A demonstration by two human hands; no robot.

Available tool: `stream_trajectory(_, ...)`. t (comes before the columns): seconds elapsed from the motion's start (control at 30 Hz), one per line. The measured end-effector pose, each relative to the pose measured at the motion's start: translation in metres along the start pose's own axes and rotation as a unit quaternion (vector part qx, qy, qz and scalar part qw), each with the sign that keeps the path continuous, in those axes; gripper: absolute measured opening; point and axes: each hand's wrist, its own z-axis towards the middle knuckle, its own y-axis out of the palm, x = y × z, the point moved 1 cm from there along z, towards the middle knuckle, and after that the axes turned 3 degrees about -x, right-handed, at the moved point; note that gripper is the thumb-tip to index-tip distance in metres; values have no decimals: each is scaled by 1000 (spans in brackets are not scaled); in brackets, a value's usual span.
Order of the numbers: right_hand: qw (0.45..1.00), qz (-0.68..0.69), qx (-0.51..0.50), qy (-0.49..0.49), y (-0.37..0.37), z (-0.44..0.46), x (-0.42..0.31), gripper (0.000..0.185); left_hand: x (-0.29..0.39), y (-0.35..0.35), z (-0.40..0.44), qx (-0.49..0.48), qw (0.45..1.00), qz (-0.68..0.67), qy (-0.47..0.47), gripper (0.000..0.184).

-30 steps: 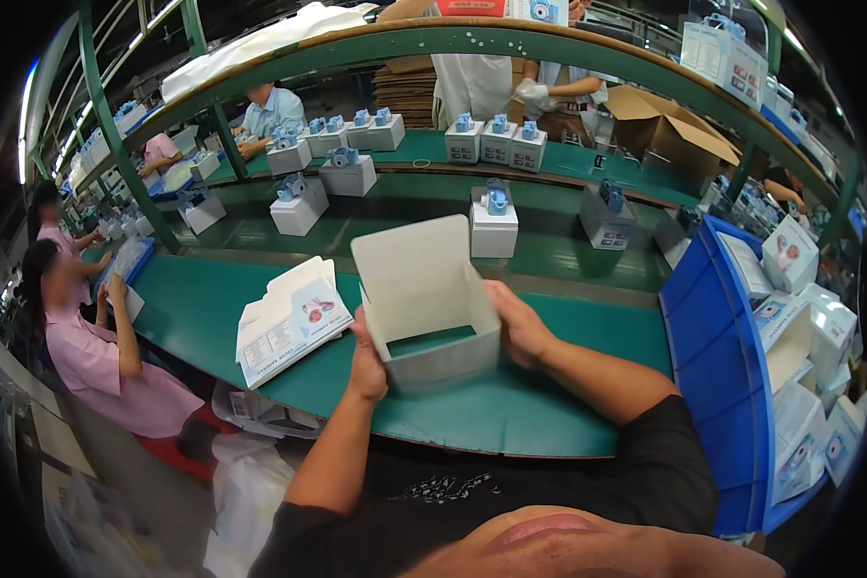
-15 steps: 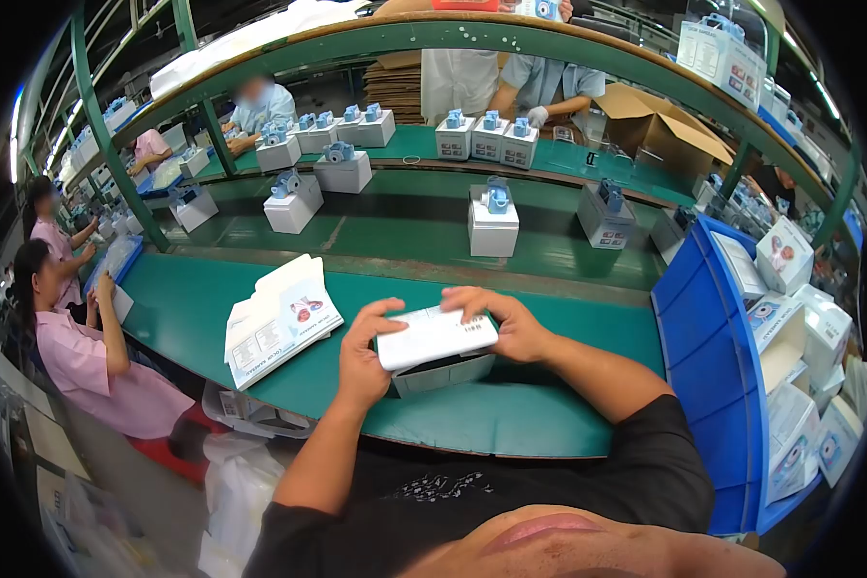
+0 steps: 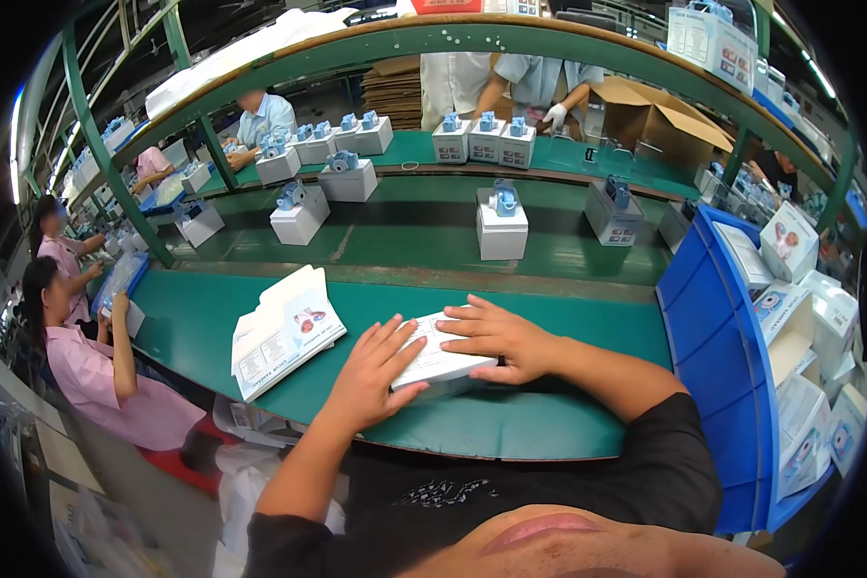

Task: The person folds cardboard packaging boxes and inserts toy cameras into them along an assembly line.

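A white carton [image 3: 437,360] with faint printing lies on the green bench in front of me. My left hand [image 3: 374,374] rests against its left end, fingers stretched over the top and thumb along the near side. Across the right part of its top, my right hand [image 3: 504,341] is laid with spread fingers. Both hands are open and touch the carton, covering much of it. To the left of my left hand lies a stack of flat printed cartons [image 3: 287,332].
A blue bin [image 3: 711,376] full of printed boxes stands at the right. Beyond the bench, a conveyor [image 3: 405,226] carries white boxes topped with blue devices, such as one box [image 3: 502,234]. A green shelf beam [image 3: 405,39] spans above. Co-workers sit at left and stand opposite.
The carton's raised near side has come down onto the bench. My hands have shifted from gripping its ends to lying spread on its top. Boxes on the conveyor have shifted slightly right.
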Motion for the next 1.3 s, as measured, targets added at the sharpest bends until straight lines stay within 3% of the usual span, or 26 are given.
stream_trajectory(0.2, 1000, -5, 5, 15, -3, 14, -10, 43, -22, -17, -7, -103, 994, 29, 12, 57)
stream_trajectory(0.5, 999, -27, -32, 20, 3, 13, -5, 43, -18, -20, -2, -116, 993, -25, -13, 55)
stream_trajectory(0.67, 999, -26, -31, -2, 8, 10, 2, 47, -15, -14, -4, -117, 993, 24, -19, 56)
stream_trajectory(0.83, 993, -104, -50, -18, 7, 15, 3, 56, -9, -22, 10, -142, 989, 43, -1, 73)
stream_trajectory(0.97, 982, -53, 176, 36, 4, 20, 42, 67, -6, -7, 13, -162, 980, 92, -73, 93)
stream_trajectory(1.03, 891, -147, 334, 268, -14, 17, 82, 95, -2, -18, 9, -159, 979, 77, -106, 95)
stream_trajectory(1.07, 889, -160, 340, 262, -12, 15, 106, 95, -2, -25, 9, -160, 976, 58, -138, 98)
stream_trajectory(1.13, 749, -319, 296, 500, -13, 16, 154, 115, -3, -36, 11, -163, 968, 21, -192, 103)
stream_trajectory(1.2, 712, -277, 241, 599, -14, 22, 167, 126, -16, -36, 1, -35, 979, -89, -179, 106)
stream_trajectory(1.23, 710, -283, 251, 594, -16, 19, 169, 126, -23, -33, -7, -28, 981, -85, -169, 106)
stream_trajectory(1.3, 711, -176, 226, 642, -17, 17, 178, 122, -43, -33, -25, 84, 943, -184, -263, 92)
